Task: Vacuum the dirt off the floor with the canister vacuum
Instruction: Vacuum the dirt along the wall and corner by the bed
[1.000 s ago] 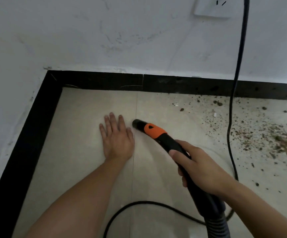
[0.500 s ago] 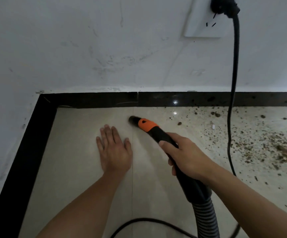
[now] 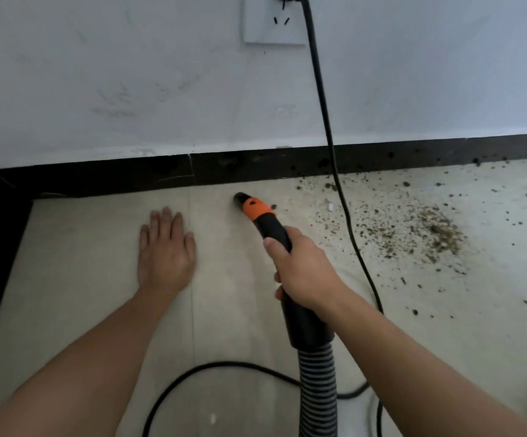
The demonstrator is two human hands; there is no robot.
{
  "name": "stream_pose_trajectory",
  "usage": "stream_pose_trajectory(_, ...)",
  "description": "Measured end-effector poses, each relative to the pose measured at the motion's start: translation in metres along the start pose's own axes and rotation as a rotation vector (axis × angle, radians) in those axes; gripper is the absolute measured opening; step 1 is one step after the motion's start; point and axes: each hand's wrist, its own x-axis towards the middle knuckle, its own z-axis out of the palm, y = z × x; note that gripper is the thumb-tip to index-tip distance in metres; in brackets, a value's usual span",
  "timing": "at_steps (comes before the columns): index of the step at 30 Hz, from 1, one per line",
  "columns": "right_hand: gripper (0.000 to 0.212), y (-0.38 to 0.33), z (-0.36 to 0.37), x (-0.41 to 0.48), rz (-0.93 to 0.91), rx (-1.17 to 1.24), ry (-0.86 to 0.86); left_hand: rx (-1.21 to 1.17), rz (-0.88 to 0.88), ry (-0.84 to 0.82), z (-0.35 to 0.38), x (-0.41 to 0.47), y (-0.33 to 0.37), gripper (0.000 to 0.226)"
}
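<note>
My left hand (image 3: 165,247) lies flat on the floor (image 3: 82,279) with the fingers spread a little, palm down. It holds nothing. My right hand (image 3: 303,269) is wrapped tight around the black vacuum handle (image 3: 306,323). The nozzle (image 3: 251,206) has an orange band, and its dark tip points at the floor, near the black baseboard (image 3: 98,181). A gray ribbed hose (image 3: 317,389) comes out of the back of the handle, toward me. The dirt (image 3: 420,228) is a big brown sprinkle on the floor to the right of the nozzle. A few crumbs sit just beside the orange band. A black cord (image 3: 328,127) hangs down from the wall outlet (image 3: 273,25) and runs across the dirt
</note>
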Motion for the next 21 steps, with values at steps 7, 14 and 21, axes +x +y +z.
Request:
stream_pose_trajectory(7,0.03,0.069,-0.041,-0.069,0.132,-0.004,0.214,-0.01,0.04,-0.141,0.002,-0.07,0.066,0.074)
stream_pose_trajectory(14,0.034,0.041,0.0,-0.042,-0.044,-0.176,0.035,-0.002,0.012,-0.111,0.001,-0.07,0.068,0.062)
stream_pose_trajectory(21,0.044,0.073,-0.057,-0.013,0.167,-0.074,0.372,0.023,0.048,-0.13,0.002,-0.063,0.067,0.07)
